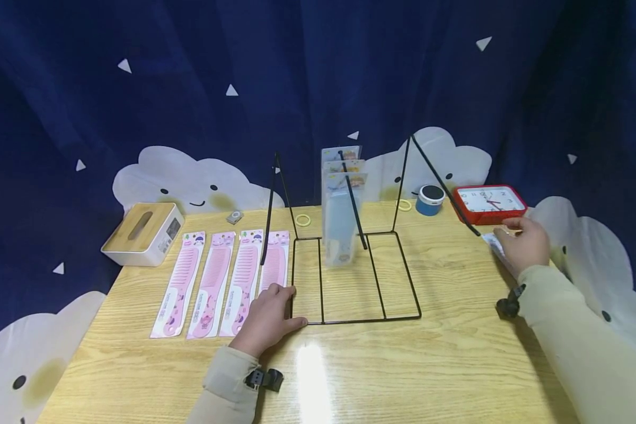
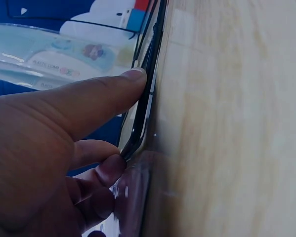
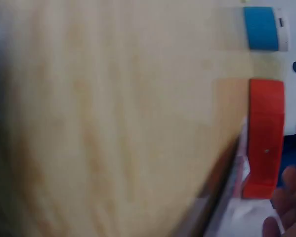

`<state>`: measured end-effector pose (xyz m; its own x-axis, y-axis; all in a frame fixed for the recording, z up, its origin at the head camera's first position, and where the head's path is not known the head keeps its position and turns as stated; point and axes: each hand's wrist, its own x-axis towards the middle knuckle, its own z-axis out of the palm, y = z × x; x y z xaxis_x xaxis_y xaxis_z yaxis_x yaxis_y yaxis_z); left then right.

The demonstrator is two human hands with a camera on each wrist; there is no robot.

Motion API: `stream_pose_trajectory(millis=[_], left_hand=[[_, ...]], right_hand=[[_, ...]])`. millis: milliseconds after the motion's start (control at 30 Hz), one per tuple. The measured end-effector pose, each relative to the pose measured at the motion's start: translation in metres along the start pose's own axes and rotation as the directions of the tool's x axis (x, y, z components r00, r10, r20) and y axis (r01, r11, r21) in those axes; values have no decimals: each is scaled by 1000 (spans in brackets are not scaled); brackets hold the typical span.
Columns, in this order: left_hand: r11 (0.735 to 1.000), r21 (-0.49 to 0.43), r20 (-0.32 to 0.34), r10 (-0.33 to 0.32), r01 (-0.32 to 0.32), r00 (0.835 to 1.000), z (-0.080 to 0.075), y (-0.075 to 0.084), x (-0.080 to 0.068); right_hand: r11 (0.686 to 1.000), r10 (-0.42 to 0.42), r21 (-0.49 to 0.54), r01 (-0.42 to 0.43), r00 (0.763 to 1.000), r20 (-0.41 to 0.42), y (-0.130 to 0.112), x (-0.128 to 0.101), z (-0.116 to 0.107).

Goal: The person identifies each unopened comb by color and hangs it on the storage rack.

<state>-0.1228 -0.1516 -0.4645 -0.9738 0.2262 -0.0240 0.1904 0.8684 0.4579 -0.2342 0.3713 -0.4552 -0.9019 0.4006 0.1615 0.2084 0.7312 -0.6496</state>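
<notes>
Black wire rack [image 1: 321,282] stands on the desk [image 1: 456,359], its near left corner within the grip of the left hand [image 1: 267,317]. We find that grip narrow about the corner: thumb against the front wire, fingers at the left side wire. The right hand [image 1: 524,244] is well apart from the rack's base, off to its right; we observe its grip pinching a slim packet [image 1: 495,248], most of which is hidden from us. In the head view the packet shows just beside the tip of the rack's right prong.

On the rack's middle prong we record three blue comb packs [image 1: 341,218], one behind another. Left of the rack lie four pink comb packs [image 1: 210,284] in a row, the one nearest the rack partly covered by the left hand. Farther left of the rack sits a white box with a wooden lid [image 1: 143,235].

To the rack's right rear we note a blue round canister [image 1: 430,204] and, farther right, a red-framed clock [image 1: 490,201].

The desk is pale and wood-grained, with a bright reflection in front of the rack. Behind the rack hangs a dark blue curtain [image 1: 297,47] bearing white triangles and smiling clouds.
</notes>
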Motion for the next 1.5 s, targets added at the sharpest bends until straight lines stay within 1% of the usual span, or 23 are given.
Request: stream_pose_trajectory(millis=[67, 133, 200, 267, 333, 467, 533, 633, 700, 767, 800, 833, 900, 967, 1000, 1067, 1133, 1300, 1367, 1500], left_hand=[[1000, -2, 0, -4, 4, 1000, 0, -1, 0], [1000, -4, 0, -7, 7, 1000, 0, -1, 0], [1000, -9, 0, -7, 7, 1000, 0, -1, 1], [1000, -11, -1, -9, 9, 1000, 0, -1, 0], [1000, -12, -2, -7, 7, 1000, 0, -1, 0], [1000, -10, -2, -2, 2, 1000, 0, -1, 0], [1000, -11, -1, -2, 2, 1000, 0, -1, 0], [1000, -8, 3, -4, 4, 1000, 0, -1, 0], [1000, -9, 3, -7, 8, 1000, 0, -2, 0], [1000, -8, 4, -9, 9, 1000, 0, -2, 0], [1000, -9, 4, -9, 9, 1000, 0, -2, 0], [1000, -11, 5, -8, 8, 1000, 0, -2, 0], [1000, -15, 5, -6, 6, 1000, 0, -2, 0], [1000, -15, 5, -4, 4, 1000, 0, -2, 0], [1000, -17, 7, -5, 5, 1000, 0, -2, 0], [1000, -16, 8, -7, 7, 1000, 0, -2, 0], [1000, -16, 9, -8, 8, 1000, 0, -2, 0], [1000, -16, 10, -9, 9, 1000, 0, -2, 0], [1000, -18, 10, -9, 9, 1000, 1, -2, 0], [1000, -24, 7, 0, 0, 1000, 0, -1, 0]], right_hand=[[998, 15, -54, -13, 999, 36, 6, 2, 2], [990, 39, -135, -25, 994, 102, 13, 4, 3], [977, 62, -213, -26, 985, 164, 18, 6, 3], [964, 78, -265, -17, 972, 222, 21, 7, 2], [957, 86, -289, -7, 961, 263, 23, 9, 0], [949, 116, -314, -18, 948, 297, 24, 11, -5], [940, 115, -342, 2, 940, 322, 23, 11, -8], [926, 110, -374, 44, 918, 382, 20, 11, -14], [927, 125, -372, 49, 895, 429, 18, 11, -17], [931, 140, -362, 39, 880, 454, 16, 8, -18], [936, 134, -351, 38, 881, 454, 16, 7, -18], [941, 125, -336, 36, 887, 445, 16, 5, -17], [951, 73, -304, 59, 912, 404, 18, 0, -14], [963, 27, -262, 68, 938, 345, 21, -7, -10], [967, 6, -244, 76, 948, 317, 22, -10, -7], [975, -14, -209, 75, 961, 278, 23, -16, -2], [980, -19, -184, 70, 964, 265, 20, -22, 2], [988, -88, -105, 117, 964, 252, 3, -39, 9], [989, -112, -66, 131, 966, 233, -8, -47, 13], [992, -123, 23, 121, 971, 207, -39, -70, 19]])
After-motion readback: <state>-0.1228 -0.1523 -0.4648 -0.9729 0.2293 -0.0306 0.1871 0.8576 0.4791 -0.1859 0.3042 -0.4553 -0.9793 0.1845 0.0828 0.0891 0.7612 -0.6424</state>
